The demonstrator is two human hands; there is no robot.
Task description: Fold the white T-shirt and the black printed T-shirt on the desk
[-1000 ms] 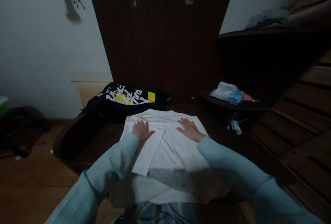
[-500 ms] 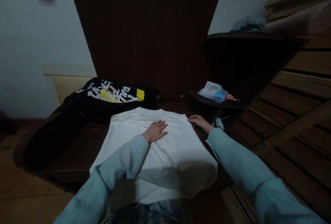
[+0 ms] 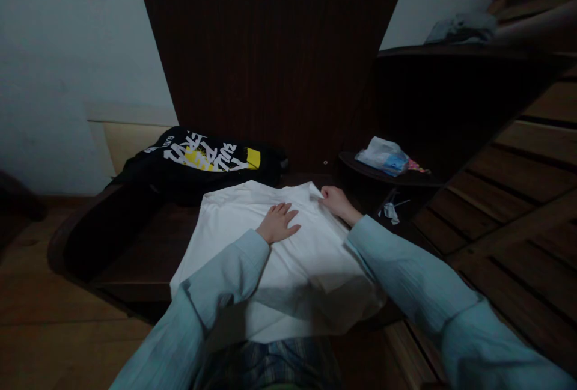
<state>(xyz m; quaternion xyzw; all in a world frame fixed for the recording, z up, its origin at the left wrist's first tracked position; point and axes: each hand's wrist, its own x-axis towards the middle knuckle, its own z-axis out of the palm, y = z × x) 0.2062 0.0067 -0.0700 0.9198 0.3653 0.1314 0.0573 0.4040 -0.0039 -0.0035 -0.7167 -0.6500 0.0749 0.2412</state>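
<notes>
Nearby, a black folded garment with white and yellow lettering [image 3: 205,158] lies just beyond the smooth white cloth shirt [image 3: 234,228], which is spread on the dark wooden table [image 3: 135,258]. A crinkled clear plastic bag [image 3: 382,155] sits to the right. The left hand [image 3: 277,223] presses flat on the shirt with fingers spread. The right hand [image 3: 334,201] curls around its far right corner.

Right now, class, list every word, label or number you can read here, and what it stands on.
Black garment: large white lettering over yellow, too blurred to read.
Its small white edge text: too small to read.
White shirt: no print shows.
Plastic packet: nothing legible.
</notes>
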